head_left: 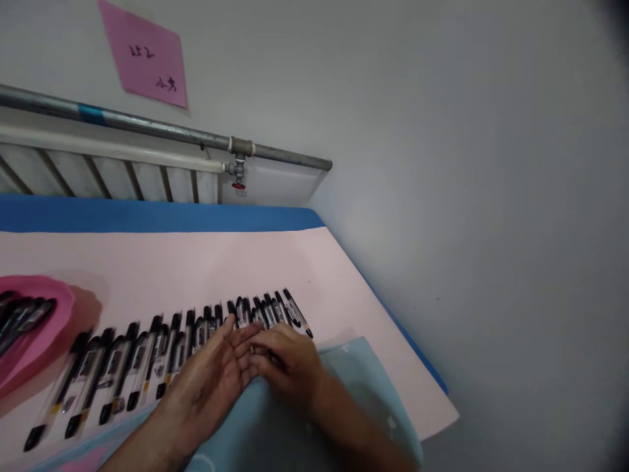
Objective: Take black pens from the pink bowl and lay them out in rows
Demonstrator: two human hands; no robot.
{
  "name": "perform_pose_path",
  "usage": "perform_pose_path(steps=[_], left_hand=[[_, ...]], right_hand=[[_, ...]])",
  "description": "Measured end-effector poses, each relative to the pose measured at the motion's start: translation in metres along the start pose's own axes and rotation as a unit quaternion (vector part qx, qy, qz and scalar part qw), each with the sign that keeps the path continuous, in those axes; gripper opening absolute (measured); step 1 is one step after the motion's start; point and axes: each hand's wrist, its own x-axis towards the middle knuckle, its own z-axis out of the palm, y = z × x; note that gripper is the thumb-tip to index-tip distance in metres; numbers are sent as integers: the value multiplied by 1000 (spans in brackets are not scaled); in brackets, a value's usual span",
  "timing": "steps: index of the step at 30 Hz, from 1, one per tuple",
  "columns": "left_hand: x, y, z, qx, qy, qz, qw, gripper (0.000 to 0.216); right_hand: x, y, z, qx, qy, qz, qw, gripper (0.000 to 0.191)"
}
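Note:
My left hand [219, 370] lies palm up, its fingers stretched out and dark smudges on the skin. Against its fingertips rests my right hand [292, 360], with fingers curled in a pinch around something small and dark that I cannot make out. Just beyond both hands runs a long row of black-capped pens [170, 347] with clear barrels, laid side by side on the pale pink table cover [236, 262]. My hands hide part of this row. Beneath my wrists spreads a light blue cloth [373, 400] with small white marks.
At the left edge stands a pink basin [59, 314] holding more dark pens. Blue edging [147, 216] borders the table at the back. Behind it are a white radiator [108, 174], a metal pipe [171, 131] and a pink paper note [150, 59]. A grey wall [466, 196] rises on the right.

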Motion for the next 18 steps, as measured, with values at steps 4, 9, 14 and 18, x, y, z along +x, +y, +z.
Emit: perform_pose_path(steps=[4,9,14,18], left_hand=[[-1,-3,2,7,20,4,1000,35],[-1,-3,2,25,28,7,999,47],[0,3,0,43,25,6,999,48],[1,5,-2,56,35,9,998,41]], right_hand=[[-1,-7,13,-62,-53,-23,996,18],[-2,6,2,-8,35,12,999,16],[-5,47,-33,-39,190,225,955,16],[-10,70,-43,-84,112,287,948,17]])
